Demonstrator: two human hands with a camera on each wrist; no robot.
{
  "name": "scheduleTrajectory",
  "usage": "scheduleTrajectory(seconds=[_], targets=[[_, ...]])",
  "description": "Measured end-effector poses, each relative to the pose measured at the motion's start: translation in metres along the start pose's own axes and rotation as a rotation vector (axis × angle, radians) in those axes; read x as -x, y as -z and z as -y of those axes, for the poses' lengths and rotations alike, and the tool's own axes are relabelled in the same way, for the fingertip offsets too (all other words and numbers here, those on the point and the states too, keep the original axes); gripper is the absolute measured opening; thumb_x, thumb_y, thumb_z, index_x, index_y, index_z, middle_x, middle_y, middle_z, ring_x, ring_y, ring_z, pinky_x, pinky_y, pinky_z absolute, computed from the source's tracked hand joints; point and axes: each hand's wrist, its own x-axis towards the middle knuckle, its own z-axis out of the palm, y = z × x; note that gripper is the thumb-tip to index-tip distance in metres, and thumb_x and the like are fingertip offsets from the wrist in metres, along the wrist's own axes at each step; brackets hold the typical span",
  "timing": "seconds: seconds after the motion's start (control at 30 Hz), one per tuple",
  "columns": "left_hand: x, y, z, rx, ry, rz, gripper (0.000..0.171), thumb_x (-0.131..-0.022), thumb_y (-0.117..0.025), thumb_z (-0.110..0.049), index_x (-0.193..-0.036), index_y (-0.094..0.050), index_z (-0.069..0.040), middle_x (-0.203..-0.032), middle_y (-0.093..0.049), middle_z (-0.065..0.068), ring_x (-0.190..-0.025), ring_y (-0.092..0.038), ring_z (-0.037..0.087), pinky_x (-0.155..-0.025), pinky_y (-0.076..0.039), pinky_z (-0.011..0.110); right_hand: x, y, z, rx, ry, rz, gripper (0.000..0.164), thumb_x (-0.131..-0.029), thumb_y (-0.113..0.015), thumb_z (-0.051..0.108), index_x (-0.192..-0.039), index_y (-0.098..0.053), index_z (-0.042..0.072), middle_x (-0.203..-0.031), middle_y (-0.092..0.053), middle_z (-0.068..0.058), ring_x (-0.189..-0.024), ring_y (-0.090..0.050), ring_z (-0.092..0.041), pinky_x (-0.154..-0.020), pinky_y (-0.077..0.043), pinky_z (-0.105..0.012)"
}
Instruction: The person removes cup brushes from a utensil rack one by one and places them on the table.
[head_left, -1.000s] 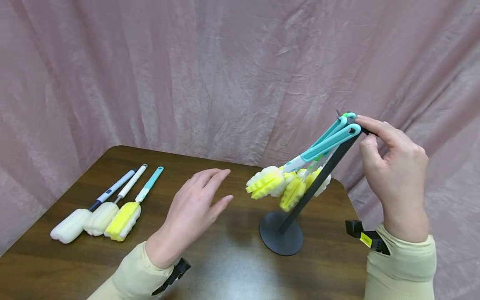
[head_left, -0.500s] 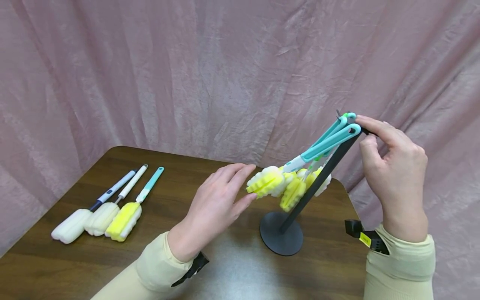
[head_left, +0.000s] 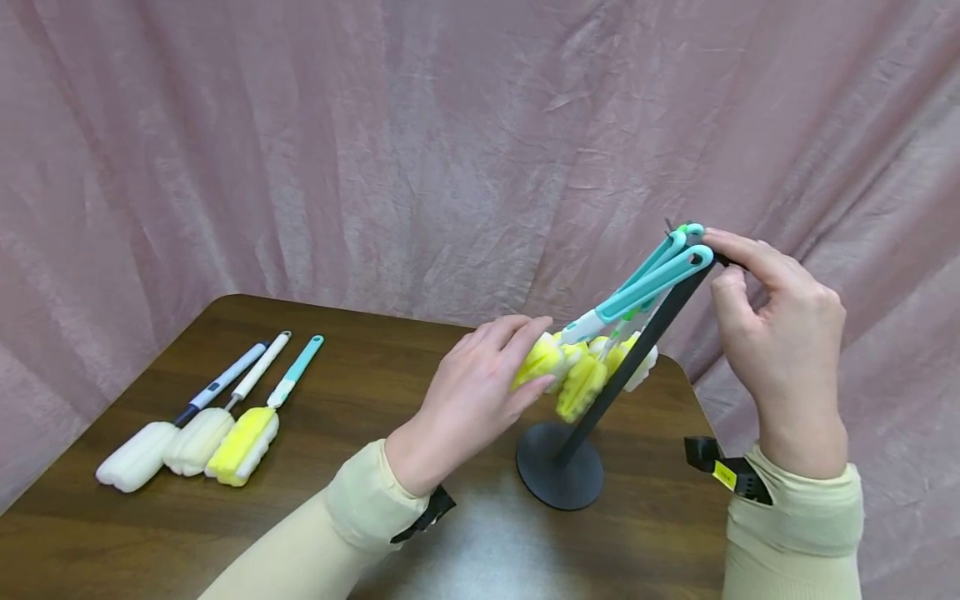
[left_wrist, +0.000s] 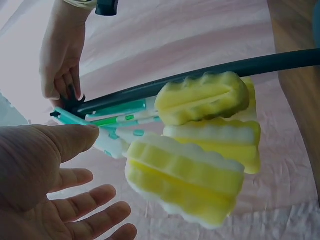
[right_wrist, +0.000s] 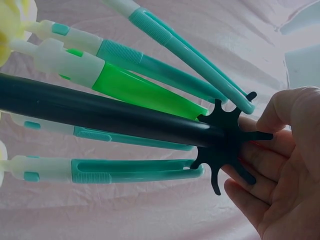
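Observation:
A black stand (head_left: 637, 354) rises from a round base and leans right in the head view. Several sponge bottle brushes hang from its hooks (right_wrist: 222, 135), most with teal handles and one with a green handle (right_wrist: 140, 90). Their yellow-and-white heads dangle beside the pole. My right hand (head_left: 780, 325) holds the stand's top, a hook between thumb and fingers. My left hand (head_left: 480, 375) overlaps the leftmost sponge head in the head view. In the left wrist view, its fingers are spread beside that sponge head (left_wrist: 185, 180) and grip nothing.
On the left of the brown table (head_left: 360, 350) lie three more brushes: one with a blue handle (head_left: 232, 371), one white-handled brush (head_left: 198, 442), and one teal-handled brush with a yellow-and-white head (head_left: 242, 446). A pink curtain (head_left: 450, 150) hangs behind the table.
My left hand has moved right from over the middle of the table to the hanging sponge heads. My right hand stays at the stand's top.

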Motion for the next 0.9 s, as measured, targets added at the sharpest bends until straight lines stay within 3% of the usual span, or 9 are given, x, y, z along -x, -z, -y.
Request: scheduleTrajectory(seconds=[0.47, 0.9], targets=[[-0.027, -0.021, -0.008, -0.018, -0.023, -0.01, 0.06, -0.089, -0.073, -0.037, -0.14, -0.053, -0.014, -0.12, -0.06, 0.001, -0.1, -0.062, 0.018, -0.084, -0.047, 0.03, 0.0, 0.007, 0.033, -0.012, -0.012, -0.01, 0.038, -0.092, -0.045, 0.008, -0.112, -0.078, 0.013, -0.11, -0.073, 0.0, -0.058, -0.03, -0.001, -0.054, -0.02, -0.017], [-0.053, -0.023, -0.02, -0.069, 0.014, 0.016, 0.055, -0.093, -0.067, -0.044, -0.138, -0.054, -0.014, -0.109, -0.062, -0.004, -0.09, -0.061, 0.013, -0.075, -0.047, 0.027, 0.0, 0.008, 0.031, 0.003, -0.032, -0.007, 0.038, -0.093, -0.046, 0.009, -0.113, -0.078, 0.015, -0.11, -0.073, -0.001, -0.052, -0.026, 0.0, -0.053, -0.021, -0.016]])
